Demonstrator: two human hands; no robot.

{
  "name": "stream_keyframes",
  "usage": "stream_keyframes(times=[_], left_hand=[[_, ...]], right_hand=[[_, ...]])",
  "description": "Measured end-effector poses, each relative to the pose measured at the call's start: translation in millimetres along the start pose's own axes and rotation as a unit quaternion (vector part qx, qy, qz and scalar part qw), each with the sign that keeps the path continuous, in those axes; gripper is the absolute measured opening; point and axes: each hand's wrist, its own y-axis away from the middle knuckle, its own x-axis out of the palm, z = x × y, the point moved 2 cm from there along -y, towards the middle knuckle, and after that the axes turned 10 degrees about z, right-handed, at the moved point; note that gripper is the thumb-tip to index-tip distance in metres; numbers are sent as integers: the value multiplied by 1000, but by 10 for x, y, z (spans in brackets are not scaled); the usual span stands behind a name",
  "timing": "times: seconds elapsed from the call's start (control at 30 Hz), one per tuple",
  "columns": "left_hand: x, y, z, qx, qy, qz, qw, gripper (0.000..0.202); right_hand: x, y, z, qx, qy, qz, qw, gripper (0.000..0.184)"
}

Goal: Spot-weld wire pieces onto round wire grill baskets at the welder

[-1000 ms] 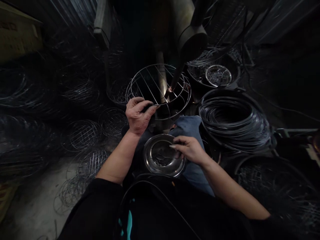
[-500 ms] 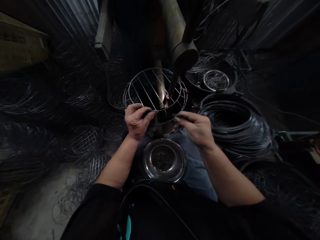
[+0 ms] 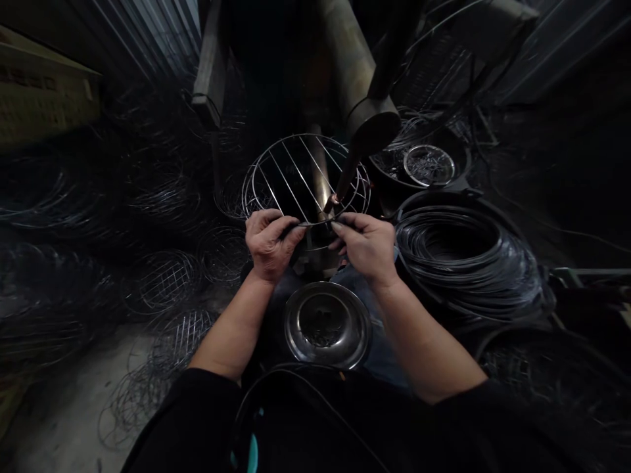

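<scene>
A round wire basket frame (image 3: 296, 174) sits under the tip of a welding arm (image 3: 351, 164), in front of me. My left hand (image 3: 269, 242) pinches the frame's near rim, fingers closed on the wire. My right hand (image 3: 363, 243) is closed at the same rim just to the right, pinching a short wire piece against it. A shiny steel bowl (image 3: 327, 325) with small wire bits in it rests on my lap below both hands.
A big coil of dark wire (image 3: 461, 253) lies to the right. Behind it stands a pan with a second steel bowl (image 3: 428, 165). Several finished wire baskets (image 3: 165, 279) are heaped on the floor at the left. A metal post (image 3: 348, 52) rises behind the frame.
My right hand left the steel bowl on my lap and rose to the basket rim, where it now pinches beside my left hand. The left hand kept its hold.
</scene>
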Motion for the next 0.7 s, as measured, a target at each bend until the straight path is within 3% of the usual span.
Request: stream_keyframes(times=[0.3,0.7], left_hand=[[51,-67,82,12,11,4,1000,24],[64,-166,109,8,5,16,1000,27]], right_hand=[[37,64,-154,-30,-19,-75,997,21],[49,-57,-208,-83,-13,-84,993,15]])
